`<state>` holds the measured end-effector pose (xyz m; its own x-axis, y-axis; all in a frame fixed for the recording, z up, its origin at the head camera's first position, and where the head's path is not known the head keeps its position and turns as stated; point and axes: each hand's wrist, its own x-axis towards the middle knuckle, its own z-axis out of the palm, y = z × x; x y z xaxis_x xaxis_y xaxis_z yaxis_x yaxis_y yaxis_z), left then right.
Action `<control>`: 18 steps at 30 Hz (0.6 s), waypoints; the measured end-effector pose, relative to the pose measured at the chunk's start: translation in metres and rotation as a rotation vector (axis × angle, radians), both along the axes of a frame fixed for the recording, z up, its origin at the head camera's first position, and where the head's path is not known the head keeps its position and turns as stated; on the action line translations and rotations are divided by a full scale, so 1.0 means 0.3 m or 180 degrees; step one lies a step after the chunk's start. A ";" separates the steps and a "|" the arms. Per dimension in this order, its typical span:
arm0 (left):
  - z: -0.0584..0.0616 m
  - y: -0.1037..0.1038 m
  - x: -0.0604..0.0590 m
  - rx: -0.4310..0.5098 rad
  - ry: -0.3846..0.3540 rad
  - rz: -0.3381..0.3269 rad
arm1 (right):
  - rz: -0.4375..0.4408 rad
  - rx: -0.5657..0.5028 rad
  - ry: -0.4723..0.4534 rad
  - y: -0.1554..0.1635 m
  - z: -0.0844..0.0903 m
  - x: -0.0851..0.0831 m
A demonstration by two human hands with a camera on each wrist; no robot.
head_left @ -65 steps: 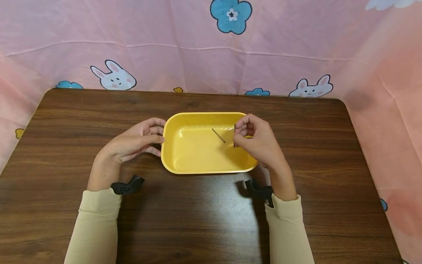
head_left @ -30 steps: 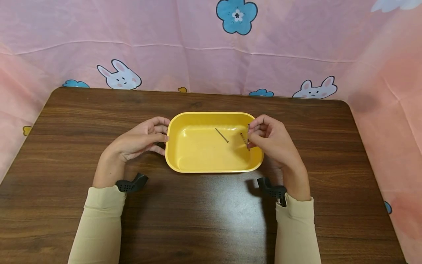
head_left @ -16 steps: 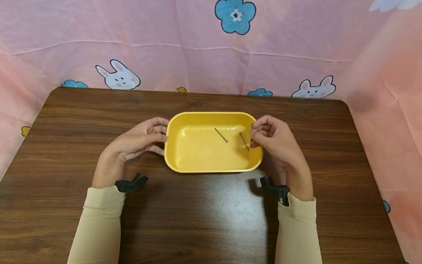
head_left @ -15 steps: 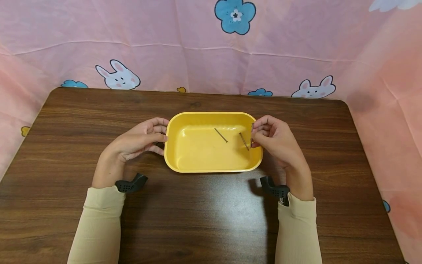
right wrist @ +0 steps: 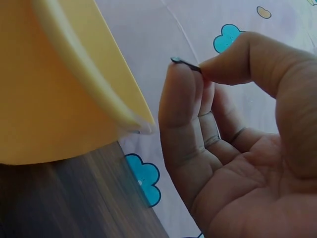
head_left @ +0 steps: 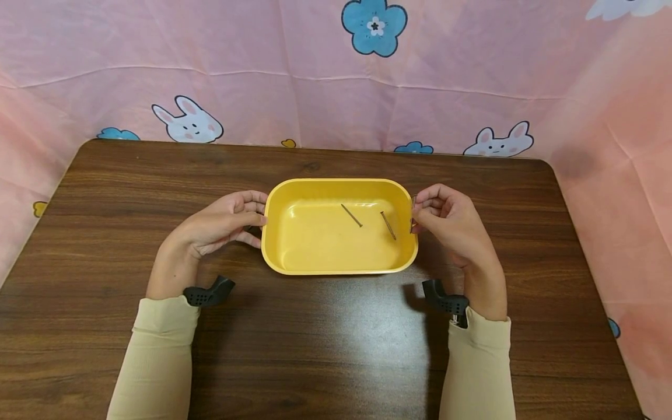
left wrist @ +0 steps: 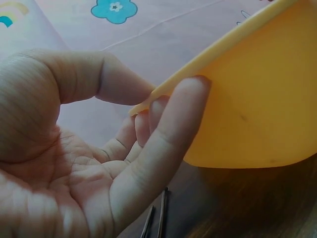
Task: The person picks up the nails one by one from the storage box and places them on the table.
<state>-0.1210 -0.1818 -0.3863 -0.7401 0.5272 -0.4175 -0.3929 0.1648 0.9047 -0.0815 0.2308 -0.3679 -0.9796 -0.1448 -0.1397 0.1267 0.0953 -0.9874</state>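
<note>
Two thin grey metal nails (head_left: 351, 215) (head_left: 388, 225) lay loose on the floor of the shallow yellow plastic rectangular tray (head_left: 336, 269), apart from each other and both slanting the same way, toward the tray's right half. A third nail (head_left: 412, 214) was not yet in — the right hand (head_left: 451, 224) pinched it between thumb and forefinger just outside the tray's right rim, held roughly upright; the right wrist view showed the nail's head (right wrist: 184, 63) pressed between the thumb tip and the fingertip, the remaining fingers loosely curled behind. The left hand (head_left: 223, 223) steadied the tray at its left edge, thumb on top of the rim and fingers curled against the outer wall, as the left wrist view (left wrist: 163, 99) made plain. In that same view two more nails (left wrist: 156, 220) lay on the dark brown wooden table (head_left: 325, 344) beneath the left palm. By this count the work seemed partly done: two nails in, one in hand beside the rim, and two on the table — whether others remained elsewhere could not be told.
</note>
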 end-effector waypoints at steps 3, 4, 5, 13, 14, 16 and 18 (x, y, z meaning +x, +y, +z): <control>-0.001 0.001 0.000 -0.0014 -0.0007 -0.0001 | -0.0024 0.0023 -0.0012 0.005 -0.004 0.000; -0.001 0.001 -0.001 -0.0009 -0.0005 -0.0004 | -0.0037 0.0023 -0.0020 0.006 -0.005 -0.001; -0.001 0.001 -0.001 -0.0007 -0.0007 -0.0006 | -0.0047 0.0061 -0.0018 0.008 -0.007 -0.001; -0.002 0.002 0.001 -0.0030 -0.0007 0.0013 | -0.0086 0.0268 -0.0048 0.011 -0.010 -0.004; -0.002 0.002 0.001 -0.0048 -0.0009 0.0020 | -0.0087 0.0272 -0.0051 0.011 -0.009 -0.003; -0.003 0.002 0.000 -0.0066 -0.0010 0.0022 | -0.0093 0.0260 -0.0054 0.013 -0.007 -0.002; -0.005 0.000 0.000 -0.0048 -0.0007 0.0016 | -0.0102 0.0244 -0.0050 0.015 -0.007 -0.002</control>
